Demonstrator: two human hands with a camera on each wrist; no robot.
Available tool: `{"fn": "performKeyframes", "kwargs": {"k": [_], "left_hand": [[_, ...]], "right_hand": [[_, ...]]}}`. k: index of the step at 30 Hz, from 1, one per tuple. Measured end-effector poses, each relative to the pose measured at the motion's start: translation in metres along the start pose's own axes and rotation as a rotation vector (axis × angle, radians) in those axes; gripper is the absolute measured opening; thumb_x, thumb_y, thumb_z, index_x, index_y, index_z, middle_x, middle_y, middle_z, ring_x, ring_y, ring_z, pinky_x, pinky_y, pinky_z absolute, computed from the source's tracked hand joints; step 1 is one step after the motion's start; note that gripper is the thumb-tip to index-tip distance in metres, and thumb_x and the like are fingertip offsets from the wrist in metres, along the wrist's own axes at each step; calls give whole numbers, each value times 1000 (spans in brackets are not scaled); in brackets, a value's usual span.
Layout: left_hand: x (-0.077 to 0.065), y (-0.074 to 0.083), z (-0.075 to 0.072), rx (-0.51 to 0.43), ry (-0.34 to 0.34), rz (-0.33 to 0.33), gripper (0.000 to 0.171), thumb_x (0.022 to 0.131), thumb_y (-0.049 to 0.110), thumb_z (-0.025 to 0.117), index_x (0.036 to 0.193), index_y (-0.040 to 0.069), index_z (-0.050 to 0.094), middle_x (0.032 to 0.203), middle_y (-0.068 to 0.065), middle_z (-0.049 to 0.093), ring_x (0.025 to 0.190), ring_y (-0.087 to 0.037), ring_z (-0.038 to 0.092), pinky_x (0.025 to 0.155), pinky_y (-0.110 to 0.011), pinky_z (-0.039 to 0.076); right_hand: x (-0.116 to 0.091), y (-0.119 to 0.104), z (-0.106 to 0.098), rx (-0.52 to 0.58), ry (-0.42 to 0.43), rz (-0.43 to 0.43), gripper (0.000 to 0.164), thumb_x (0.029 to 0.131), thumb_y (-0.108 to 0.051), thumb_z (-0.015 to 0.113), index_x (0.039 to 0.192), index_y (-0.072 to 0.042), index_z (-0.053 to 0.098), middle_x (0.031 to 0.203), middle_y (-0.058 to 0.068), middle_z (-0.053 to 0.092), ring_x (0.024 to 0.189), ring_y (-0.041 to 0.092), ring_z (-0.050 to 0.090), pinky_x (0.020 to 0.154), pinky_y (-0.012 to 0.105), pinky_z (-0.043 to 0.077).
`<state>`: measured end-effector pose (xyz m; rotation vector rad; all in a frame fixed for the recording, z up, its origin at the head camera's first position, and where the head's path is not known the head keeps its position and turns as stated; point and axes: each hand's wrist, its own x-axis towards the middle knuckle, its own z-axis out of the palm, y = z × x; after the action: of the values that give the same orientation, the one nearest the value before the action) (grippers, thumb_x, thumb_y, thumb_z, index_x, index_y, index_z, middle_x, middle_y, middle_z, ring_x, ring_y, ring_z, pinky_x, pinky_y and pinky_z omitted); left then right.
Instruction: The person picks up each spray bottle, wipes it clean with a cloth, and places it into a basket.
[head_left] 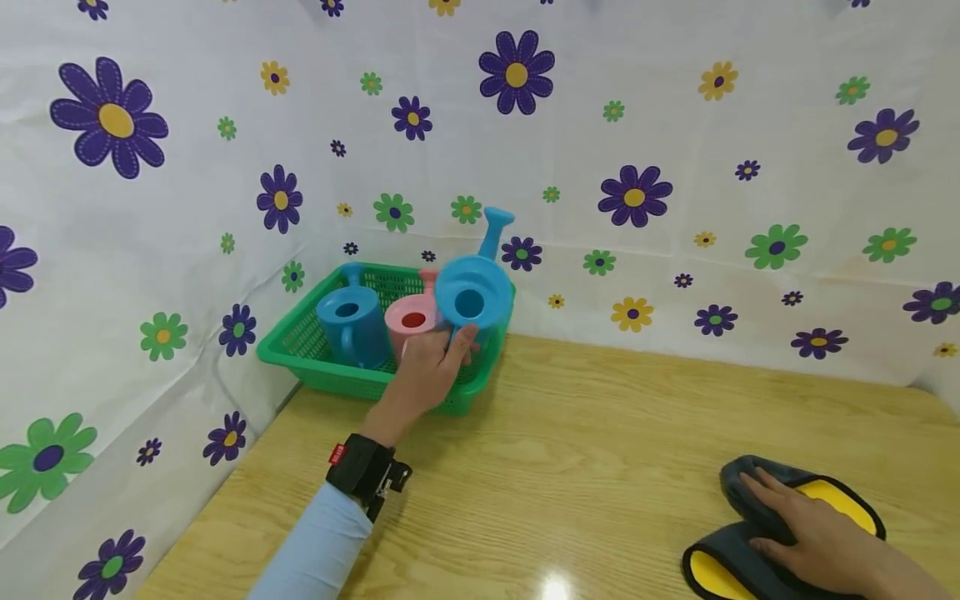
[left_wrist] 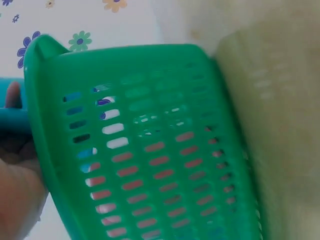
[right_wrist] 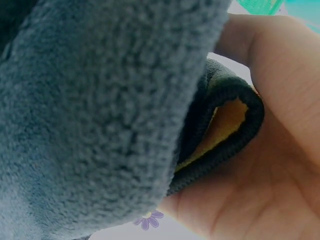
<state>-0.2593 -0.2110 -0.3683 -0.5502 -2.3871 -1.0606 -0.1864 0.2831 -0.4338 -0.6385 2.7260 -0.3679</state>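
My left hand (head_left: 423,375) grips the handle of a light blue toy watering can (head_left: 491,279), raised over the right end of a green basket (head_left: 337,377). Its spout points away and its round top opening faces me. Inside the basket sit a pink watering can (head_left: 399,315) and a second blue watering can (head_left: 369,332). From the left wrist, the basket's slotted wall (left_wrist: 135,65) hides most of the cans. On the right, my right hand (head_left: 825,533) holds a dark grey cloth (right_wrist: 100,115) with a yellow underside, bunched between thumb and fingers.
The wooden table (head_left: 570,442) spreads between basket and cloth. A white flower-print sheet (head_left: 675,50) hangs behind the table and along its left side, close to the basket.
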Motion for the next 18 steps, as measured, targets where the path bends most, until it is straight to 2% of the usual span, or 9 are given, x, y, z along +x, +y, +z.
{"fn": "performKeyframes", "kwargs": {"k": [2,5,6,8,11,14,16,18], "left_hand": [[7,0,0,-15,5,-68,49,110,38,40,84,6,66,81,-10,73,69,-24,65,62,-29,48],[19,0,0,-18,12,-176,53,111,41,35,87,5,66,76,-12,68,61,-26,54,54,-30,35],[22,0,0,-2,5,-208,55,111,42,34,88,4,66,73,-12,64,59,-25,51,54,-30,35],[26,-2,0,67,-36,-279,59,111,43,32,87,2,68,66,-10,57,56,-22,48,54,-30,34],[25,-4,-1,193,-156,-409,65,111,45,30,87,0,70,62,-6,52,56,-21,50,53,-30,33],[21,-5,-2,316,-268,-530,66,111,48,29,91,-1,68,66,-6,50,61,-23,54,53,-29,34],[18,-5,-3,359,-286,-580,64,110,49,31,93,-2,65,68,-7,47,64,-25,56,53,-29,35],[16,-4,-4,400,-267,-601,62,108,51,34,92,-1,63,69,-7,45,66,-26,57,53,-29,36]], "right_hand": [[0,-1,2,-8,5,-1,81,90,-33,77,149,9,42,149,46,36,112,51,65,89,63,54],[-1,0,3,-15,15,-1,80,90,-32,77,148,9,42,148,45,37,113,52,64,89,63,54],[-1,0,3,-15,20,-2,80,89,-32,77,148,9,42,148,45,37,114,52,63,89,63,54],[-2,1,4,-17,24,-1,80,89,-32,78,148,9,42,148,45,38,115,53,63,89,63,54],[-2,0,5,-15,20,7,80,89,-33,78,149,9,42,148,45,38,113,52,63,89,63,54],[-2,-1,6,-13,12,15,81,89,-33,78,149,8,42,149,45,38,111,52,64,89,63,54],[-1,-1,6,-17,9,19,81,90,-34,77,149,8,42,149,44,37,112,53,63,90,64,53],[-1,-1,6,-18,10,23,81,89,-34,77,149,8,42,149,44,37,114,53,63,90,64,53]]}}
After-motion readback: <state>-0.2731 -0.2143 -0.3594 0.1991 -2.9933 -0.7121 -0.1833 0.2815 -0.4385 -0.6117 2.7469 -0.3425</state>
